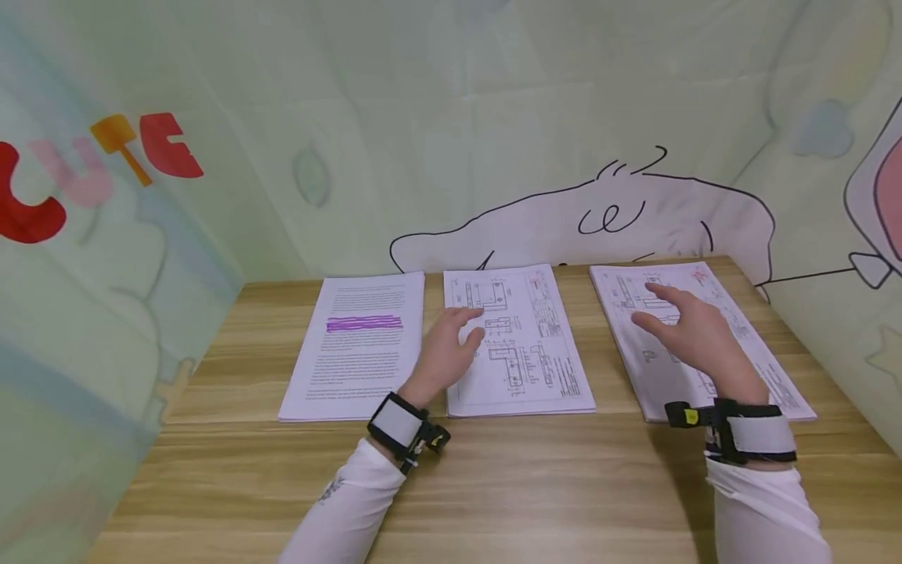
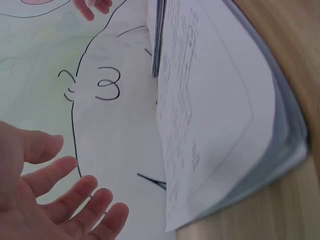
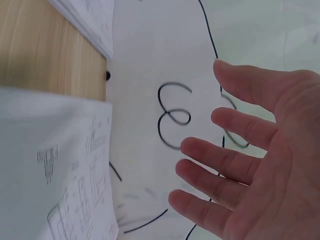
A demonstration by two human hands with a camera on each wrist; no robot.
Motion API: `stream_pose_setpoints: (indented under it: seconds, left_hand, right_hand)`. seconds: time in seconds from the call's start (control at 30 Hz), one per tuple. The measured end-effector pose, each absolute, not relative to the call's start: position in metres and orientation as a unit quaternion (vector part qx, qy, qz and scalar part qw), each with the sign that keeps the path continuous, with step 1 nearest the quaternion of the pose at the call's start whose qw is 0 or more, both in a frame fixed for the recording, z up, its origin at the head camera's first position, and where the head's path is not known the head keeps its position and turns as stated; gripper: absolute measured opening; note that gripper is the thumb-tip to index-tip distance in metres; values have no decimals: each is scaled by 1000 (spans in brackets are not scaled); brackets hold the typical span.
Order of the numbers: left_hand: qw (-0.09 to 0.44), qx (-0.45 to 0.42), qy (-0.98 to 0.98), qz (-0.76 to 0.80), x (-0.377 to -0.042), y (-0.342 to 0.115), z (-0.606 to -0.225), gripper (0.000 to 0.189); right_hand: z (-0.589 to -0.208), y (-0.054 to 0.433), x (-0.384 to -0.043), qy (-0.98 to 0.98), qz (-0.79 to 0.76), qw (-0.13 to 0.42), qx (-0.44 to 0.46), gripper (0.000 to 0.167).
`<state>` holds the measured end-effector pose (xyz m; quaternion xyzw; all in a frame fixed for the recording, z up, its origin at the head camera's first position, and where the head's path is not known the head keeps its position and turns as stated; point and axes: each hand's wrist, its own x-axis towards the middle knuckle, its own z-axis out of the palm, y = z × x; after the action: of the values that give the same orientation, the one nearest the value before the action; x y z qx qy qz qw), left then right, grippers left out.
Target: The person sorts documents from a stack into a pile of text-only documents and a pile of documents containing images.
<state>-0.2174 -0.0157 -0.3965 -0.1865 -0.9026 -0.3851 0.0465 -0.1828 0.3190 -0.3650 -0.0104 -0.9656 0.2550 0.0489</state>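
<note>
White paper lies in three piles on a wood-grain tabletop (image 1: 528,486), all of them under or beside the person's hands. The left hand (image 1: 445,352) hangs over the left edge of the middle stack of technical drawings (image 1: 524,341), thumb well parted from loosely bent fingers, with nothing in its grasp. The right hand (image 1: 698,333) hovers over the right stack of technical drawings (image 1: 651,356), its fingers spread and likewise holding nothing; both wrist views show bare space between fingers and paper. To the left of the left hand, just beside it, is the stack of printed text (image 1: 355,364).

As things lie, the three stacks are set out side by side with wood showing between them, and each looks fairly neat at its edges. No sheet is raised, and neither hand has taken hold of one, so any handling of the drawings seems still to be done.

On the printed text, a band of purple strokes (image 1: 364,323) covers a few lines; the body type is too small to read. The drawings carry part outlines, dimensions and note blocks, none legible, and a red mark (image 1: 700,276) sits beyond the right hand's fingertips, also unreadable. Far to the left of the left hand, coloured lettering (image 1: 165,145) on the backdrop (image 1: 423,117) reads "CUTE". No brand can be made out.
</note>
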Motion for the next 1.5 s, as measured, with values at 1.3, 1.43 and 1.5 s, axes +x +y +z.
stream_pose_setpoints:
  seconds: [1.3, 1.43, 1.5]
  left_hand:
    - [-234, -93, -701, -667, -175, 168, -445, 41]
    - [-235, -64, -675, -696, -175, 173, -446, 41]
    - [-237, -55, -671, -701, -176, 174, -445, 41]
  right_hand:
    - [-424, 409, -171, -945, 259, -68, -191, 102]
    - [-423, 409, -171, -945, 260, -72, -185, 99]
    - [-422, 410, -171, -943, 265, -75, -188, 98]
